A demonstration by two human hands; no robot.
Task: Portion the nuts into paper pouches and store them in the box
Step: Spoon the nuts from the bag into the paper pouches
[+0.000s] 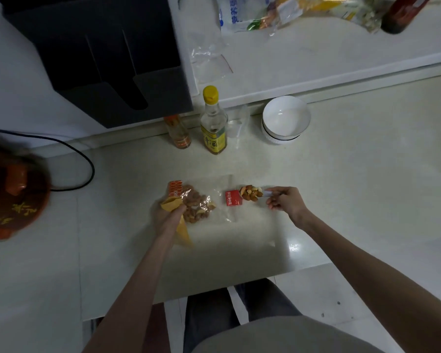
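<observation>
Nuts [197,206] lay mostly in a clear plastic bag [209,197] on the pale surface [341,174], just in front of the person. The left hand [167,216] was clenched around a yellow paper pouch [172,203], holding it up beside the bag; whether its mouth was open could not be told. The right hand [284,201] pinched the pale handle of a small scoop [251,193] between its fingers [273,198], and the scoop was heaped with nuts, hovering just to the right of a small red box [233,198] — near the pouch but not yet over it.

Judging from this, the work looked to be at an early or middle stage. One scoopful was ready to go into the held pouch, and a good share of nuts remained in the bag. No filled or folded pouch showed anywhere on the surface, and nothing could be seen inside the red box — its contents were too small to make out. Filling, closing and storing the pouches all seemed to be left.

Farther back stood two bottles [213,121] and stacked white bowls [285,119], well apart from the work.
</observation>
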